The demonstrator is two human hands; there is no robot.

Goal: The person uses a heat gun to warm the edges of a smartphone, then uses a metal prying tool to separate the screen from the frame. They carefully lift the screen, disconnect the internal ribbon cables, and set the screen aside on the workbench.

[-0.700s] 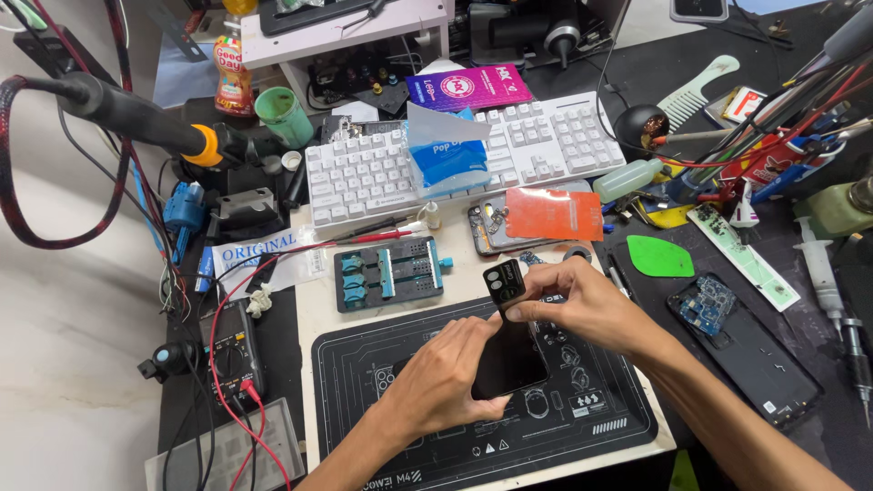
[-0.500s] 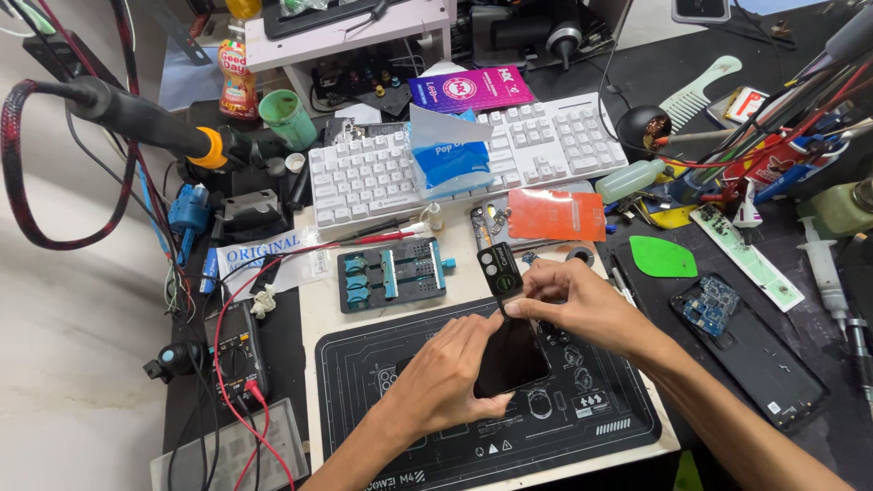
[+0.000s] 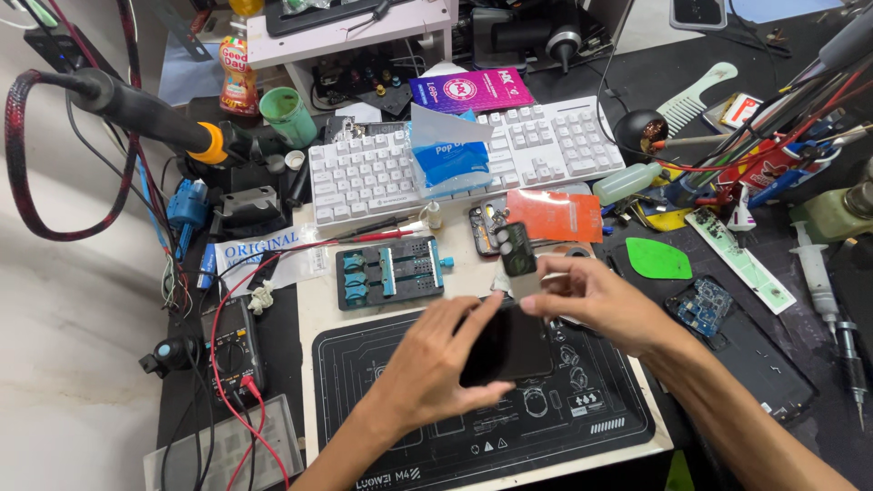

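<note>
While both hands close on it, the dark phone [image 3: 506, 344] sits raised just over the black work mat [image 3: 382, 427], gripped from two sides. Left hand [image 3: 436, 364] comes in from below, fingers wrapped along the phone's left edge, thumb underneath — closed firmly on the body. Right hand [image 3: 596, 300] reaches from the right, fingertips pinched at the phone's upper right corner, where a pale strip shows; whether it holds the phone alone or something thin as well, I cannot tell. The phone's long axis runs up and away from the person, tilted slightly right, with its camera block [image 3: 516, 247] at the far end pointing toward the white keyboard [image 3: 455, 159]. So the far end lies beyond the right hand's pinch, the near end in the left palm; the right hand is the nearer one to that camera end. Just beyond, an orange card [image 3: 555, 215] and a blue-slotted holder block [image 3: 393, 271]. A green pick [image 3: 657, 259] lies to the right, a multimeter [image 3: 234, 341] to the left.
</note>
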